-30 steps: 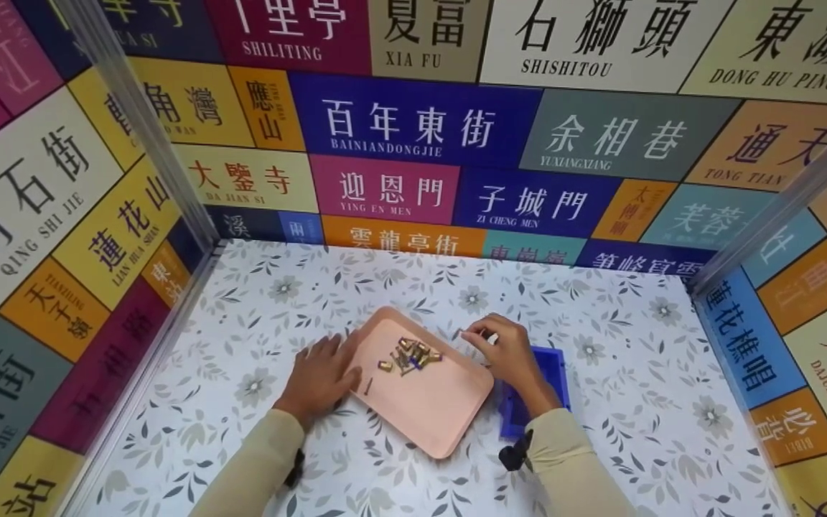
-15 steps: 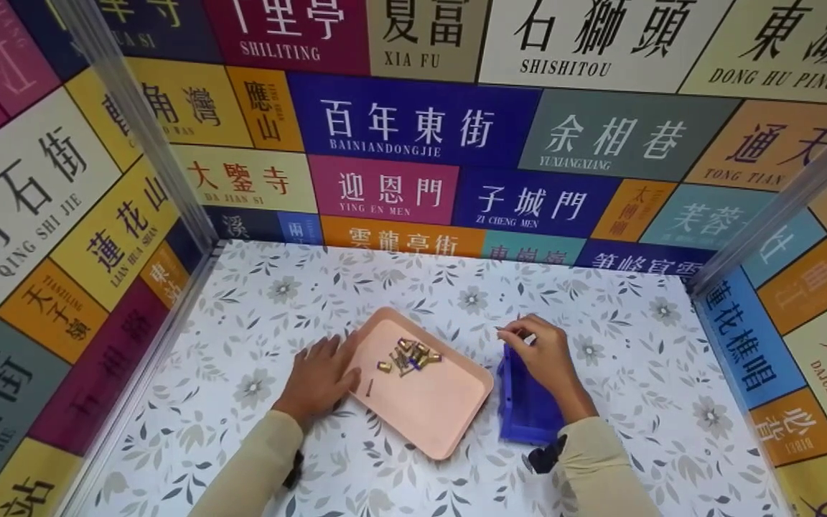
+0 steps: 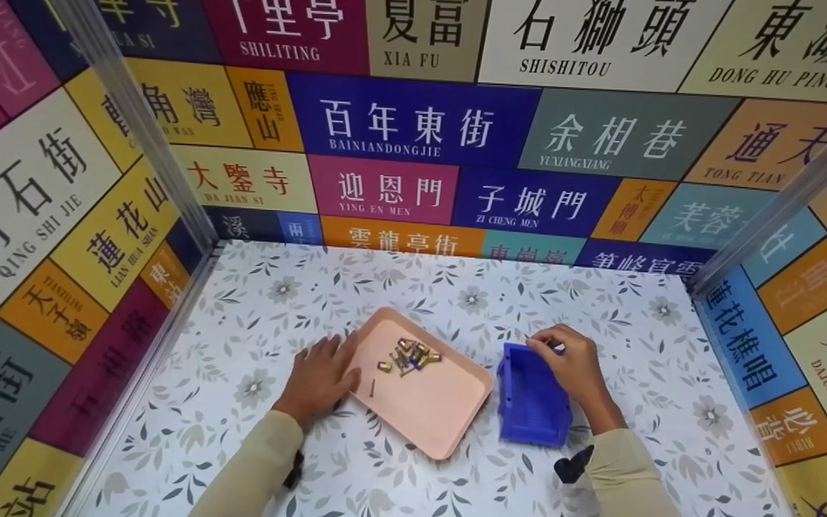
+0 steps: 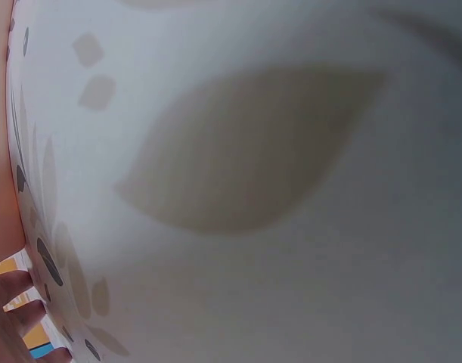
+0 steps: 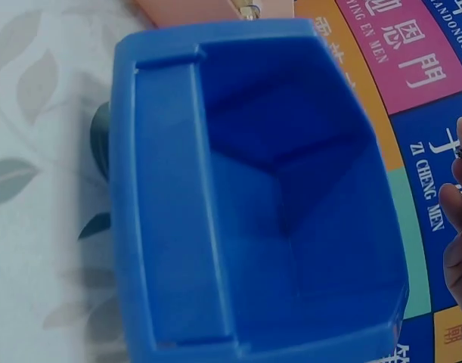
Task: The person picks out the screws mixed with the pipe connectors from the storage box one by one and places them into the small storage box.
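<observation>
L hand (image 3: pixel 319 377) spread at pink tray (image 3: pixel 428 416); R hand (image 3: pixel 573 359) pinching sth tiny (image 5: pixel 460 153) by blue bin (image 3: pixel 533 434); floral tbl (image 3: pixel 643 402), sign-print walls (image 3: pixel 413 115).

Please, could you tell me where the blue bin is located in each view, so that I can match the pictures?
Head: the blue bin is right of centre, in the lower half.
Left wrist: it is not in this picture.
Right wrist: it fills the middle, seen close, reaching the bottom edge.
Shared landmark: the pink tray, near the centre in head, at the left edge in left wrist, at the top edge in right wrist.
</observation>
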`<action>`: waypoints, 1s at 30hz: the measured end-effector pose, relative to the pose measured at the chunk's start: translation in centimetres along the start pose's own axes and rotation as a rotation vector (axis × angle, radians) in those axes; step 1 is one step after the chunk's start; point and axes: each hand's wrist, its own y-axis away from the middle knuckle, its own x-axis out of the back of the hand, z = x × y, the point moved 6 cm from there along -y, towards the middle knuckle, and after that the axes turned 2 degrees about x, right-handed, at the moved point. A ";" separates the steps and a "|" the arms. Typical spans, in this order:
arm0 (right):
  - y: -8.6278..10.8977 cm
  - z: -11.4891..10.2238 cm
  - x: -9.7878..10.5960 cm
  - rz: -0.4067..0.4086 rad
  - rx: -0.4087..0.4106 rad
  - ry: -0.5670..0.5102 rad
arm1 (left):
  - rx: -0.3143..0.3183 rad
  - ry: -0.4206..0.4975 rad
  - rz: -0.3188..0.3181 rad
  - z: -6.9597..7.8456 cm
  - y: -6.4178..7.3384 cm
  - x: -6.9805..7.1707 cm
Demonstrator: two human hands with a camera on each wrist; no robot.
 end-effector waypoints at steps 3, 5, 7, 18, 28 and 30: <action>0.5 0.4 0.5 0.004 0.005 0.011 | -0.005 0.004 0.005 0.1 0.0 0.0; 0.8 0.6 0.7 0.010 0.021 0.022 | -0.015 0.003 0.019 0.1 0.0 0.1; 1.1 0.7 0.9 0.014 0.037 0.029 | -0.029 0.004 0.037 0.2 0.1 0.2; 2.1 1.5 1.4 -0.014 -0.014 0.071 | -0.041 -0.005 0.066 0.3 0.4 0.5; 2.5 2.0 1.4 -0.022 -0.069 0.060 | -0.005 -0.013 0.027 0.1 0.2 0.1; 2.7 2.0 1.4 -0.019 -0.069 0.069 | -0.005 -0.008 0.024 0.1 0.2 0.0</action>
